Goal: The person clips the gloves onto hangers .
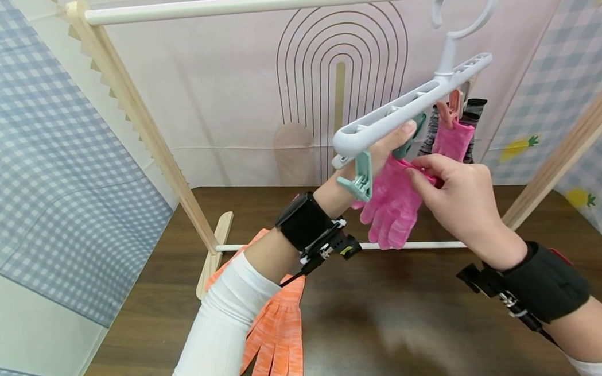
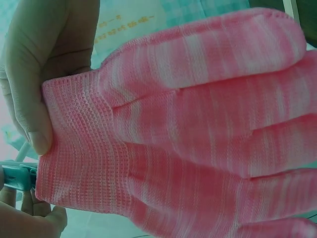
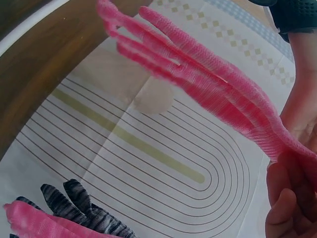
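Note:
A white hanger (image 1: 409,111) slants across the head view. Under it, my left hand (image 1: 386,148) holds a green clip (image 1: 411,138) at the cuff of a pink knitted glove (image 1: 395,205). My right hand (image 1: 458,189) pinches the right edge of that cuff between thumb and fingers. The glove dangles fingers down. Seen from the left wrist, the green clip (image 2: 17,176) sits right at the cuff's end, partly hidden by the left fingers (image 2: 49,220). Another green clip (image 1: 361,177) hangs from the hanger's near end, gripping nothing.
A white rod (image 1: 229,12) on wooden posts (image 1: 139,120) carries the hanger. Farther along it, a pink clip (image 1: 455,104) holds another pink glove (image 1: 451,141), beside a black-and-grey glove (image 1: 476,109). Orange gloves (image 1: 277,336) lie on the brown table (image 1: 375,330) beneath my left arm.

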Motion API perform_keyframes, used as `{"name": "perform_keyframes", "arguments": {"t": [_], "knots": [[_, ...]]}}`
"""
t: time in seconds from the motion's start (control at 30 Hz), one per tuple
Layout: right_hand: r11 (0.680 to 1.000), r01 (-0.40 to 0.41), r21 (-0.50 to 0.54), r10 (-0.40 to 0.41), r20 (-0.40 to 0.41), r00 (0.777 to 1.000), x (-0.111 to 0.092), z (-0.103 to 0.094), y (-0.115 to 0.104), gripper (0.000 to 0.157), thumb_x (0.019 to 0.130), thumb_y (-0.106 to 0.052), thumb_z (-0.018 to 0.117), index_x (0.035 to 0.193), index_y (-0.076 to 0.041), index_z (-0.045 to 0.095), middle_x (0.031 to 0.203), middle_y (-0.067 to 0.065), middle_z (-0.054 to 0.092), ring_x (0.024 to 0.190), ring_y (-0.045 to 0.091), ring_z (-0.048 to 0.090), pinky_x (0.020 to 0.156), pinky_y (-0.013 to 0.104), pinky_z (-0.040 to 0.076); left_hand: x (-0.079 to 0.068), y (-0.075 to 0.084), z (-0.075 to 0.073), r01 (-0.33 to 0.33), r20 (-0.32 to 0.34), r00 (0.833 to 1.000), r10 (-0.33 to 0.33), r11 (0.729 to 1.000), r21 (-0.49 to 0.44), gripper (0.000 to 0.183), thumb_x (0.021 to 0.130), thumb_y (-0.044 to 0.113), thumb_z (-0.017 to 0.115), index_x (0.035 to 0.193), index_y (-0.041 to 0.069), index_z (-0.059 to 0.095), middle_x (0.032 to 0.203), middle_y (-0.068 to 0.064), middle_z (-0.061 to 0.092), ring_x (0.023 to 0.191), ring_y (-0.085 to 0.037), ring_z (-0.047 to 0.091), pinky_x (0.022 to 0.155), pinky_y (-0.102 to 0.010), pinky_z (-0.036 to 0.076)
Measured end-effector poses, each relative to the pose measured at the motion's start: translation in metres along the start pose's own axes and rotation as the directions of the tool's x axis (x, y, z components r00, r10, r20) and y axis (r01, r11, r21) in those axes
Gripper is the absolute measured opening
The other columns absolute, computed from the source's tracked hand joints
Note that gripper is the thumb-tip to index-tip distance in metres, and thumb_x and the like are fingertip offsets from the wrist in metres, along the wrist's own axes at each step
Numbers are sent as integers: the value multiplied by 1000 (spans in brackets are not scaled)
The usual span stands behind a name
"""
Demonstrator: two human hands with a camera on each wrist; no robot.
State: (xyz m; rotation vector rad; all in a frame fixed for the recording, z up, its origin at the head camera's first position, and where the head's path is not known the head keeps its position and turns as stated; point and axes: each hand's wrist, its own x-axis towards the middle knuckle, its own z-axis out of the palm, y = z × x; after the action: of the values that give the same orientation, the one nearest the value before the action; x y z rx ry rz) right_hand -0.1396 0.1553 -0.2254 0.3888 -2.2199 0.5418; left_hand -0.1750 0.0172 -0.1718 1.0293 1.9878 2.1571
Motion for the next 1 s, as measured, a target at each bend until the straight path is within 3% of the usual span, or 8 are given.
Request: {"name": "perform_keyframes", "arguments": {"t": [0.13, 0.43, 0.7, 1.0], "knots": [[999, 30, -25, -30, -1, 1000, 0, 1, -1, 11, 75, -5, 66, 85, -1, 68, 58, 8, 60, 43, 9, 37, 42, 13, 25, -2, 0, 0, 48, 1, 999, -48, 998, -30, 24, 90, 3, 43, 111, -9, 46, 101, -21, 54, 81, -9, 50, 71, -12, 41], [999, 45, -16, -45, -8, 999, 1, 2, -4, 10, 75, -4, 65, 84, 1, 67, 60, 10, 61, 44, 11, 41, 43, 13, 25, 0, 0, 0, 14, 7, 1000, -13, 999, -32, 16, 89, -1, 43, 102, -10, 46, 79, -6, 47, 69, -2, 40, 65, -10, 36], [998, 58, -29, -58, 20, 998, 2, 2, -5, 9, 75, -4, 65, 83, 0, 67, 61, 11, 62, 43, 11, 40, 42, 15, 26, -2, 1, 2, 19, -89, 996, -20, 1000, -15, 26, 86, -2, 50, 109, -12, 52, 103, -25, 57, 76, -4, 50, 69, -11, 41], [1000, 7, -12, -7, 9, 1000, 6, 1, -5, 10, 78, -5, 62, 85, 0, 67, 61, 11, 62, 43, 10, 37, 42, 14, 24, -2, -1, 1, -10, -102, 995, 7, 1000, -23, 26, 84, -2, 52, 107, -12, 53, 102, -27, 58, 71, -1, 48, 65, -11, 41]]}}
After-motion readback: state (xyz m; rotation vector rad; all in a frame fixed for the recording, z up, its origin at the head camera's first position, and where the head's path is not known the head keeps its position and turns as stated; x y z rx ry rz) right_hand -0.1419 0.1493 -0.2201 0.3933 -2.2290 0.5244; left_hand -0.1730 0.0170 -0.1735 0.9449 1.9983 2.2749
